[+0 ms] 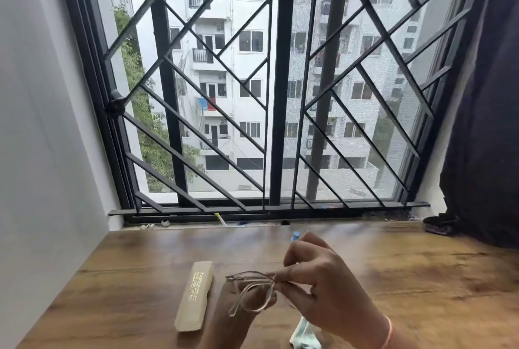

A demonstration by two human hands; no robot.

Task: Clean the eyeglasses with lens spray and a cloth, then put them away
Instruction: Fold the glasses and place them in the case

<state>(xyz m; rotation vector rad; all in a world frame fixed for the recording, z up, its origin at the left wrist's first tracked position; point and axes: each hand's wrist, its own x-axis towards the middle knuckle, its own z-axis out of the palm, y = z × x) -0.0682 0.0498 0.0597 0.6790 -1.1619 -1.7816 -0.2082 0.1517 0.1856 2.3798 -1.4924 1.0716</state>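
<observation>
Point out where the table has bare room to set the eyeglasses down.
Bare table right of the right hand up to the curtain, and left of the case to the wall. Crowded in the middle: case, eyeglasses, spray bottle, cloth.

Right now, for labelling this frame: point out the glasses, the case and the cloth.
glasses (254,296), head view, on the near lens.
case (194,295), head view, middle of its lid.
cloth (304,333), head view, middle of the visible part.
</observation>
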